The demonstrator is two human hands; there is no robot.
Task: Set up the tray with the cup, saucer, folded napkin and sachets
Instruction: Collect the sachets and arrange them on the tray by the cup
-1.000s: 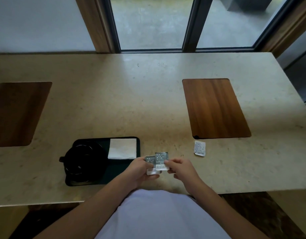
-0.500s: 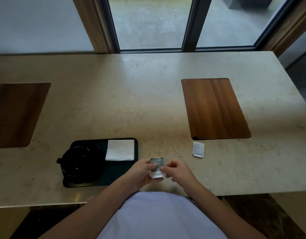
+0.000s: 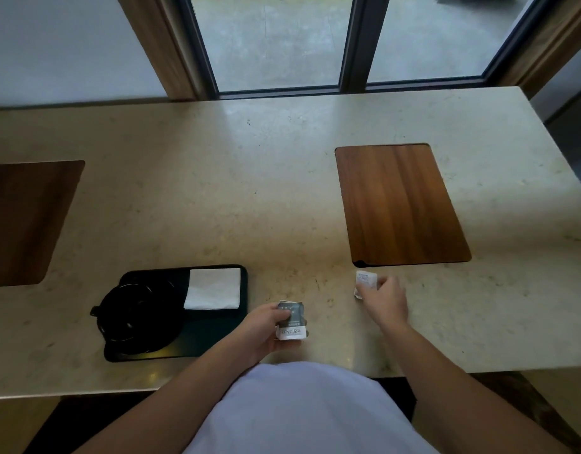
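A black tray (image 3: 217,335) lies near the table's front edge at the left. On it stand a black cup on a black saucer (image 3: 135,317), and a folded white napkin (image 3: 213,289) fills its far right corner. My left hand (image 3: 266,329) holds stacked grey-and-white sachets (image 3: 291,321) just right of the tray. My right hand (image 3: 386,298) is farther right, with its fingers curled on a white sachet (image 3: 364,280) lying on the table.
The beige stone table (image 3: 282,198) has a wooden inlay panel (image 3: 399,204) at the right and another (image 3: 23,221) at the left edge. A window with dark frames runs along the far side. My white shirt hides part of the front edge.
My right hand left the sachets held in my left hand and moved right to the lone white sachet on the table. My left hand kept the stacked sachets.
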